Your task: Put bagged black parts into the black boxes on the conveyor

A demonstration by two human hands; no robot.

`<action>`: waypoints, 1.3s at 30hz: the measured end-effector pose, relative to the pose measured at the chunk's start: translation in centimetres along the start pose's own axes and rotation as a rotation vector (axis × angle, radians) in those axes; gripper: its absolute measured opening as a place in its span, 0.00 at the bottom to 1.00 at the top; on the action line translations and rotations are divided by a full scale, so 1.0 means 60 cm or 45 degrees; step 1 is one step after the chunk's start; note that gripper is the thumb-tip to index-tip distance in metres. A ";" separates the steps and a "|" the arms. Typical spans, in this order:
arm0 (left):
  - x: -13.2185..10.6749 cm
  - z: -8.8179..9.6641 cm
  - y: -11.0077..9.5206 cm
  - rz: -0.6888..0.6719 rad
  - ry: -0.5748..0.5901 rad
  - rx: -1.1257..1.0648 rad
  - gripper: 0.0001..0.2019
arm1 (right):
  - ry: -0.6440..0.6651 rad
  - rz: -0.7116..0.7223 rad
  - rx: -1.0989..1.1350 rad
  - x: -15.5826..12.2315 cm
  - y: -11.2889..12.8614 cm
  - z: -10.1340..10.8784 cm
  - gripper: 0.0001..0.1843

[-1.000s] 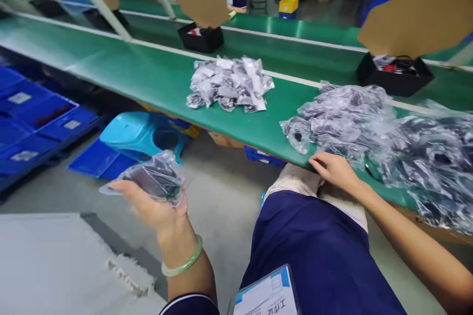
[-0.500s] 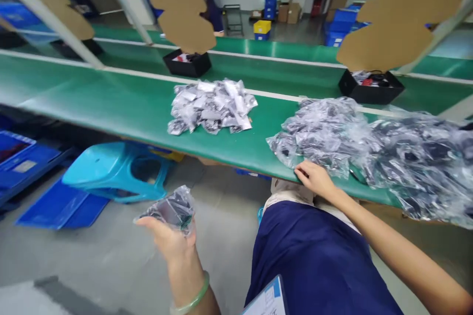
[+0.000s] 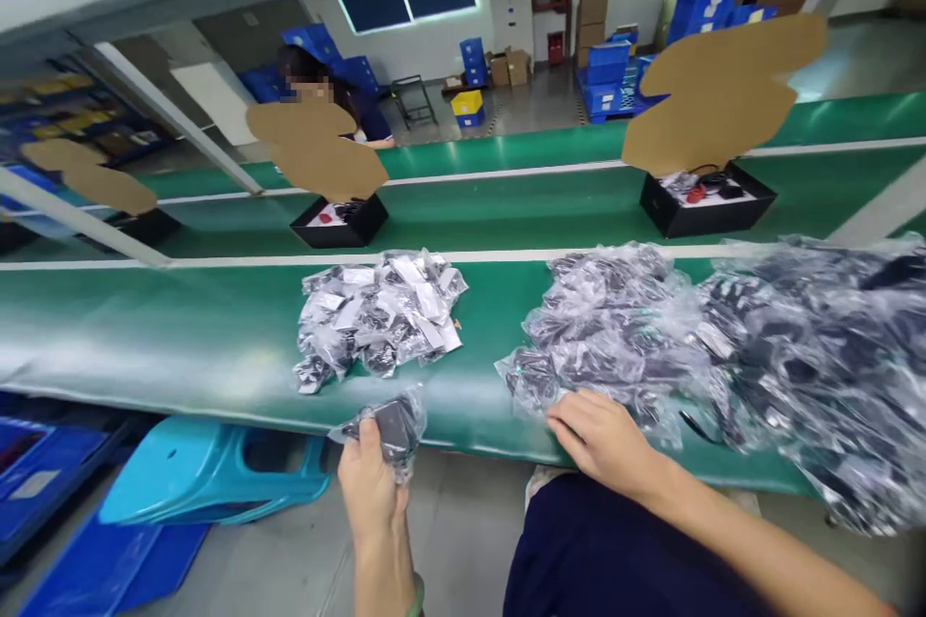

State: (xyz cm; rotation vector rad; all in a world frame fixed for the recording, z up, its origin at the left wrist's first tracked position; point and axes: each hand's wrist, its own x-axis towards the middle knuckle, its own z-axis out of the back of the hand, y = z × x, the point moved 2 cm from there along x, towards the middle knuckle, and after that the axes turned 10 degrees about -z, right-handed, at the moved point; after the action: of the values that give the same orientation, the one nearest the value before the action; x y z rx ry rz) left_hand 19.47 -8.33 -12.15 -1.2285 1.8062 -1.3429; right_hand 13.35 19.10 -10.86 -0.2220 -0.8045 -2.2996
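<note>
Plastic (image 3: pixel 414 415) wraps the dark part (image 3: pixel 394 428) that we pinch in our left hand (image 3: pixel 370 482), at about seven o'clock from the middle of our view. We hold it at the near edge of the green table (image 3: pixel 217 337); we cannot tell whether the wrap touches the top. Our right hand (image 3: pixel 604 439), between four and five o'clock, is curled in at the same edge, just beside the nearest bag (image 3: pixel 531 376) of a large heap (image 3: pixel 788 347); we cannot tell whether it grips anything. That heap of clear bags runs out to three o'clock. A smaller heap (image 3: pixel 380 313), with white labels among its bags, lies toward eight o'clock, well apart from the other. Past a white strip (image 3: pixel 492 256), one black box (image 3: pixel 340 236) stands between nine and ten, and a second black box (image 3: pixel 713 220) between two and three. A blue stool (image 3: pixel 174 472) sits low at eight o'clock, farther out, and a co-worker (image 3: pixel 372 122) shows between ten and eleven.
</note>
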 end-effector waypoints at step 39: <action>0.504 -0.262 -0.117 -0.697 0.628 1.258 0.24 | 0.856 -0.454 0.000 0.427 -0.259 -0.065 0.11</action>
State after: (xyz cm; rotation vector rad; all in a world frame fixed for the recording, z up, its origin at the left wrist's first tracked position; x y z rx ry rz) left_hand -4.04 -29.71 1.99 -0.8574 0.7610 -2.5763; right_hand -15.89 11.66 -12.29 0.7154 -0.5145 -2.4541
